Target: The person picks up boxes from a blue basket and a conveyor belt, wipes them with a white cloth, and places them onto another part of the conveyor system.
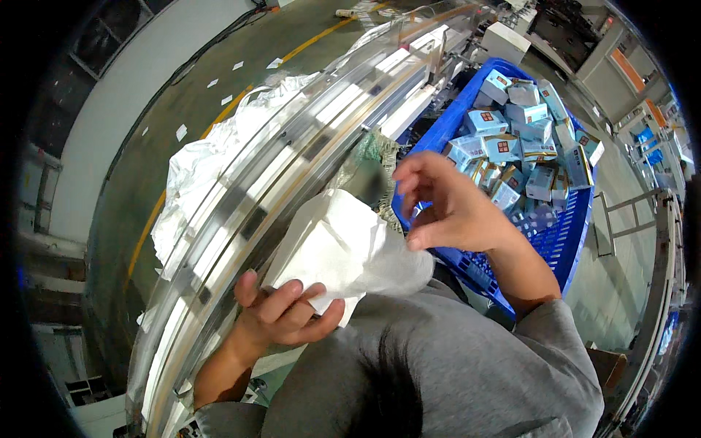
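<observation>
Left grip (pixel 281 317) around white sheets (pixel 332 233), right grip (pixel 453 208) seemingly wide, conveyor (pixel 241 226) and blue crate (pixel 438 135) alongside.

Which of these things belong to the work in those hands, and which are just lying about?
In use, as far as I can tell:
- White sheet, held in the left hand
- Right hand, open beside it

Apparently just lying about:
- Paper scraps on the floor
- Blue crate of light-blue boxes, untouched; its role is unclear
</observation>
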A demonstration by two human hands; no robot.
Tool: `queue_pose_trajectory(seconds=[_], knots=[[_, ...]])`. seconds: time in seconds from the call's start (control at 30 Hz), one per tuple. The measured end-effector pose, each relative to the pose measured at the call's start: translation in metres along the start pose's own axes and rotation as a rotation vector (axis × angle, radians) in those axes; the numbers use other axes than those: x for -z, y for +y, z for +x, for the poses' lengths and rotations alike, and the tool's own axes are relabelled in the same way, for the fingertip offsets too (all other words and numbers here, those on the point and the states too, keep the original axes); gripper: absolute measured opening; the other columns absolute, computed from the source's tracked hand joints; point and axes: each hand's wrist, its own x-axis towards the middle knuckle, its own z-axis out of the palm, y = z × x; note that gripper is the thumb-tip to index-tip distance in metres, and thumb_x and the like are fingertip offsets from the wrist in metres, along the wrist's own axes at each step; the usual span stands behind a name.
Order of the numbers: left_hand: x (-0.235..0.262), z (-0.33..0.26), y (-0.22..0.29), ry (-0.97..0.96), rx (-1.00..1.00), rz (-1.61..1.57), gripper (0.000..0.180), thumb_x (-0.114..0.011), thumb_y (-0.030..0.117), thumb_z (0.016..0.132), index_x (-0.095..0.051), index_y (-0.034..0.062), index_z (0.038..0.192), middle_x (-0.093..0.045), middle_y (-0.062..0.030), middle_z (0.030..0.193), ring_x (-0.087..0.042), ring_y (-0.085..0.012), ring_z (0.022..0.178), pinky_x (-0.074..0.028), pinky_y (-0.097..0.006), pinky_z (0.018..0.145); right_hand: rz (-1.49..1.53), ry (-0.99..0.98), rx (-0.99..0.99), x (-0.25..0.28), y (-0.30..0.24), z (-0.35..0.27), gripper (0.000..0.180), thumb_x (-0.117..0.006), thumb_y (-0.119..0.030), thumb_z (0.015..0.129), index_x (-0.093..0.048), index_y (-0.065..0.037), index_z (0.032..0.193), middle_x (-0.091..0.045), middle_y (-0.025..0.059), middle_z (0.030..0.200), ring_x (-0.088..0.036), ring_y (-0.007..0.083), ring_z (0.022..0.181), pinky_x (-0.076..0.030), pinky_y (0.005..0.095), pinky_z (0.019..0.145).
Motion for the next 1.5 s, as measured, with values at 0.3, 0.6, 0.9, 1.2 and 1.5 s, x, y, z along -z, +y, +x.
queue_pose_trajectory(seconds=[0.3,0.6,0.9,1.2,1.5], knots=[[-0.001,0.003,-0.007,0.018,-0.112,-0.095,0.023,-0.045,0.042,0.075,-0.046,0.0243,0.090,-0.045,0.0052,0.102,-0.031,-0.0143,0.107,-0.019,-0.052,0.088,-0.129,0.026,-0.134,-0.025,0.020,0.015,0.044,-0.066,-0.016,0.066,-0.038,0.000,0.096,-0.046,0.0107,0.082,-0.050,0.0111,0.060,-0.043,0.0233,0.044],[0.004,0.006,-0.015,0.007,-0.066,0.067,0.019,-0.048,0.038,0.073,-0.047,0.0262,0.088,-0.046,0.0050,0.097,-0.032,-0.0140,0.105,-0.018,-0.052,0.088,0.164,0.039,-0.060,-0.018,0.026,-0.002,0.036,-0.053,0.010,0.068,-0.039,-0.005,0.098,-0.042,0.0044,0.090,-0.049,0.0086,0.062,-0.043,0.0208,0.047],[0.005,0.008,-0.012,-0.082,-0.186,0.013,0.029,-0.045,0.046,0.074,-0.043,0.0264,0.095,-0.043,0.0051,0.100,-0.030,-0.0125,0.104,-0.017,-0.052,0.088,0.155,-0.251,-0.112,-0.001,0.021,0.027,0.036,-0.062,-0.016,0.072,-0.044,-0.002,0.100,-0.049,0.0059,0.084,-0.050,0.0091,0.069,-0.043,0.0199,0.058],[0.002,0.009,-0.007,-0.076,-0.145,-0.016,0.029,-0.044,0.047,0.075,-0.045,0.0272,0.096,-0.044,0.0052,0.103,-0.031,-0.0117,0.105,-0.020,-0.050,0.087,0.099,-0.482,-0.163,0.002,0.012,0.030,0.036,-0.063,-0.008,0.070,-0.049,0.002,0.101,-0.056,0.0054,0.091,-0.051,0.0082,0.079,-0.042,0.0205,0.067],[0.004,0.021,-0.015,-0.157,-0.109,-0.010,0.017,-0.049,0.031,0.076,-0.046,0.0260,0.093,-0.044,0.0053,0.083,-0.034,-0.0102,0.100,-0.015,-0.052,0.091,-0.395,-0.313,-0.205,0.006,-0.011,0.034,0.018,-0.062,-0.007,0.064,-0.057,0.003,0.079,-0.055,0.0053,0.061,-0.050,0.0102,0.049,-0.039,0.0217,0.043]])
